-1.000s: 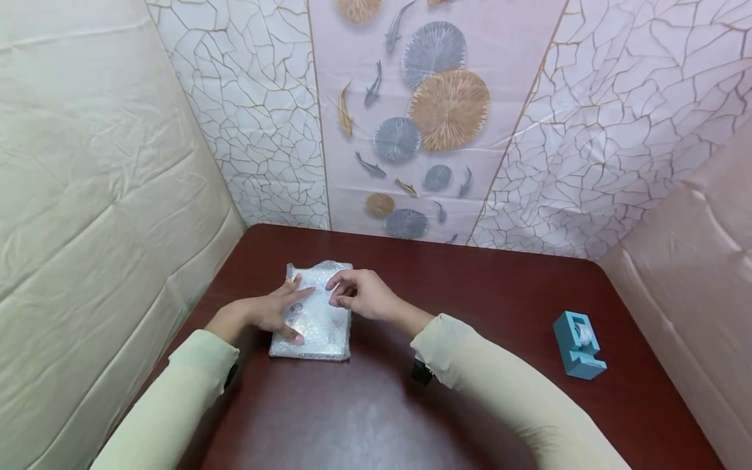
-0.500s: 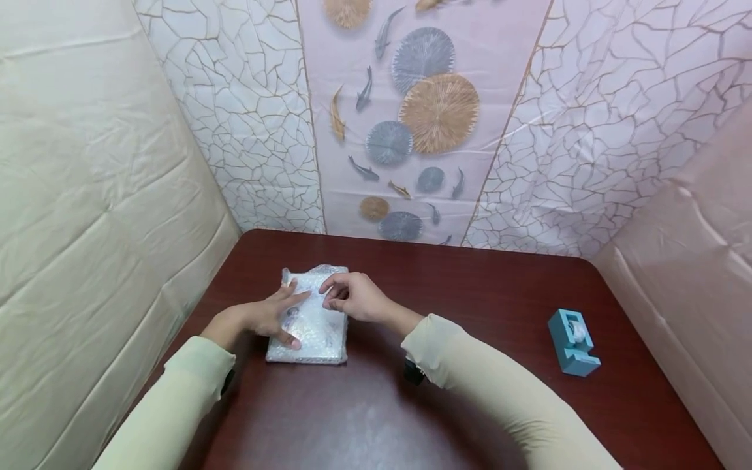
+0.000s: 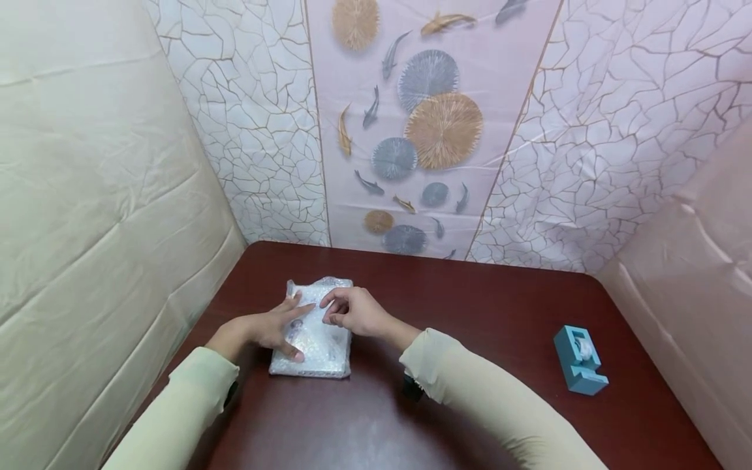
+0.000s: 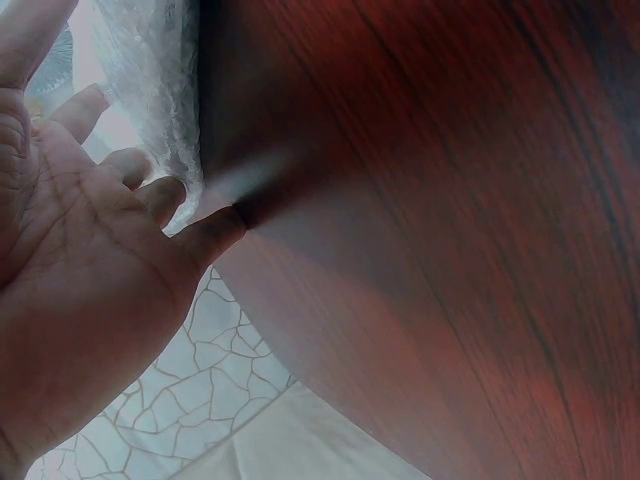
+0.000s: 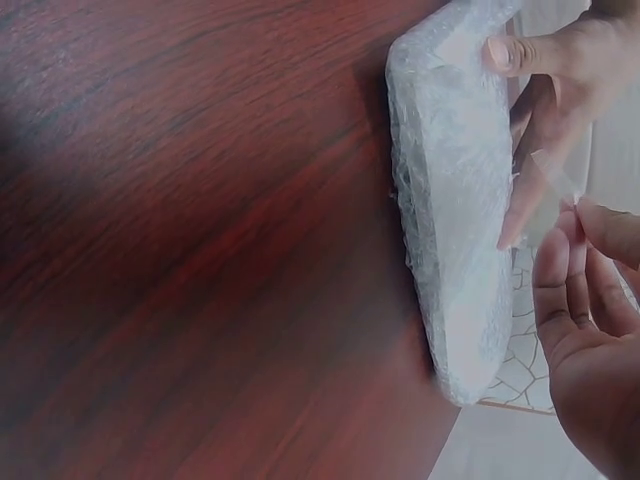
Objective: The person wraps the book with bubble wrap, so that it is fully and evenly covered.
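A flat rectangular package in bubble wrap [image 3: 331,352] lies on the left part of the table. My left hand [image 3: 270,326] rests on its left side with fingers spread, thumb toward the near edge. In the left wrist view, one fingertip of the left hand [image 4: 90,250] reaches past the wrap to the table. Over the package's right side, my right hand [image 3: 361,313] pinches a small strip of clear tape [image 5: 558,175] between thumb and fingers. The strip's free end stands up from the fingertips, close to the left hand in the right wrist view.
A teal tape dispenser [image 3: 578,359] with a roll of clear tape [image 3: 583,348] stands at the right of the dark red-brown table [image 3: 470,307]. Pale padded fabric [image 3: 111,228] lines the left side. A patterned sheet [image 3: 405,163] hangs behind the table.
The head view has tilted a little. My right hand has shifted slightly left over the package. The left hand and the package hold their places.
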`<state>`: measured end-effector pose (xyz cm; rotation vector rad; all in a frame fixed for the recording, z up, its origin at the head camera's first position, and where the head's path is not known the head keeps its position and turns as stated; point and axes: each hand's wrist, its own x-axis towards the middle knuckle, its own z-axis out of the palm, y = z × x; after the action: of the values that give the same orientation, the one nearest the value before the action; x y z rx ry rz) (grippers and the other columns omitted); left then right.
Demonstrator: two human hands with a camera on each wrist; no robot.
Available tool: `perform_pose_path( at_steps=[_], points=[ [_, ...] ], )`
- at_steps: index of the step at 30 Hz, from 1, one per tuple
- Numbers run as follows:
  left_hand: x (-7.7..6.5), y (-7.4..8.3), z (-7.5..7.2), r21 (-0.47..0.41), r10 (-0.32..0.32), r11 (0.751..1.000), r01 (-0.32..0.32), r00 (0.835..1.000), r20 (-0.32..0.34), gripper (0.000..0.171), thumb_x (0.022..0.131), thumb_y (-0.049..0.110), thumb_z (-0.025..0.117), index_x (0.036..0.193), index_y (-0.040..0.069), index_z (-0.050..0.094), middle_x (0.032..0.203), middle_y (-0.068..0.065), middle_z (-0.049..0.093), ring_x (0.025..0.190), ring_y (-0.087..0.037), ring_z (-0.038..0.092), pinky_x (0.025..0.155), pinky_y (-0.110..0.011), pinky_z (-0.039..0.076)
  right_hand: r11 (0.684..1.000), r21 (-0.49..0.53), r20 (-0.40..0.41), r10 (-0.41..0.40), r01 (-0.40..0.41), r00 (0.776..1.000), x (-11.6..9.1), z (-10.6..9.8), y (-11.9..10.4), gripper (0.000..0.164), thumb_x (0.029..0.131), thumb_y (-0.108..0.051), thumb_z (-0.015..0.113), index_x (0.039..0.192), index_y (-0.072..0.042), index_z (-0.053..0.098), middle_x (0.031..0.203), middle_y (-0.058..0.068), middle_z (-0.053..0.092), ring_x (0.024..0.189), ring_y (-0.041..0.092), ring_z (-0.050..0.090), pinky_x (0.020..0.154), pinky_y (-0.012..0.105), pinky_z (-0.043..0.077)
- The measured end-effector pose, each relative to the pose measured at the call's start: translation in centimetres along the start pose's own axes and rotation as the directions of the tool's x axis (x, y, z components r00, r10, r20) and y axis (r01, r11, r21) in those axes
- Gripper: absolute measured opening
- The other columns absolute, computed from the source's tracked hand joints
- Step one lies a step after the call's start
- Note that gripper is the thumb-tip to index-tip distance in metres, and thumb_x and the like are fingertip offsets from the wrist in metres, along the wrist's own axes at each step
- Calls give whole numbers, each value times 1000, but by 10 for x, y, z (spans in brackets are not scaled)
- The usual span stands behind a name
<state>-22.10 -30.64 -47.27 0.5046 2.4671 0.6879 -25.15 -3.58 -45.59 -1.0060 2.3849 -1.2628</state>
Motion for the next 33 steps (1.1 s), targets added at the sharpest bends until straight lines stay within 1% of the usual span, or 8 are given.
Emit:
perform_pose_path(
  at_steps=[4, 8, 12, 14, 20, 24, 28, 33],
  points=[
    [-2, 1, 3, -14, 4, 1000, -4, 1000, -11, 125, 82, 52, 96, 178, 23, 23, 185, -23, -12, 170, -54, -11, 132, -80, 8, 1000, 8, -10, 0, 0, 1000, 0, 7, 2, 23, 99, 0, 80, 122, 1, 76, 96, 8, 85, 77, -1, 68, 69, 17, 52],
    [-3, 1, 7, -12, -10, 1000, 10, 1000, -21, 124, 83, 44, 97, 178, 20, 22, 185, -24, -12, 170, -54, -10, 133, -77, 12, 1000, 30, 9, -2, 2, 1000, 1, 12, 2, 24, 99, 0, 79, 123, 2, 76, 96, 9, 85, 77, 3, 71, 67, 17, 53],
    [-5, -2, 11, 15, -13, 1000, 13, 1000, -19, 124, 83, 43, 97, 178, 21, 21, 185, -25, -10, 170, -55, -6, 132, -77, 16, 999, 50, 34, 5, -6, 999, 1, 18, 2, 25, 99, 2, 78, 125, 3, 75, 97, 10, 85, 79, 10, 76, 66, 17, 54],
    [-6, -3, 11, 19, -15, 1000, 15, 1000, -25, 123, 84, 43, 97, 178, 22, 22, 185, -25, -9, 170, -55, -5, 132, -77, 17, 999, 51, 30, 0, -1, 1000, 3, 20, 1, 25, 99, 2, 78, 124, 3, 75, 97, 11, 85, 80, 11, 76, 66, 17, 54],
    [-10, -6, 7, 17, -22, 1000, 23, 999, -39, 123, 84, 44, 97, 179, 23, 20, 185, -24, -10, 171, -54, -5, 133, -77, 16, 999, 39, 35, -21, 20, 999, 11, 23, -1, 26, 100, 3, 77, 126, 4, 74, 100, 14, 85, 77, 0, 69, 67, 15, 52],
    [-12, -7, 7, 12, -25, 1000, 25, 999, -36, 123, 84, 44, 96, 179, 23, 20, 185, -24, -11, 170, -54, -6, 132, -77, 16, 999, 39, 42, -13, 11, 999, 13, 25, -2, 26, 100, 3, 76, 126, 4, 74, 101, 14, 85, 77, -2, 68, 67, 15, 52],
    [-10, -6, 6, 7, -33, 999, 34, 999, -28, 123, 84, 44, 97, 179, 25, 20, 185, -23, -13, 171, -53, -7, 132, -78, 17, 999, 35, 29, 3, -4, 1000, 15, 24, 1, 26, 101, 0, 77, 126, 3, 74, 100, 12, 85, 77, 0, 69, 69, 17, 54],
    [0, -2, 3, 26, -21, 999, 22, 1000, -18, 123, 85, 46, 96, 179, 32, 17, 185, -23, -15, 171, -52, -9, 133, -77, 15, 999, 40, 11, 20, -20, 1000, 15, 19, 7, 26, 100, 0, 79, 125, 3, 75, 99, 11, 85, 77, 3, 70, 69, 20, 56]
  ],
)
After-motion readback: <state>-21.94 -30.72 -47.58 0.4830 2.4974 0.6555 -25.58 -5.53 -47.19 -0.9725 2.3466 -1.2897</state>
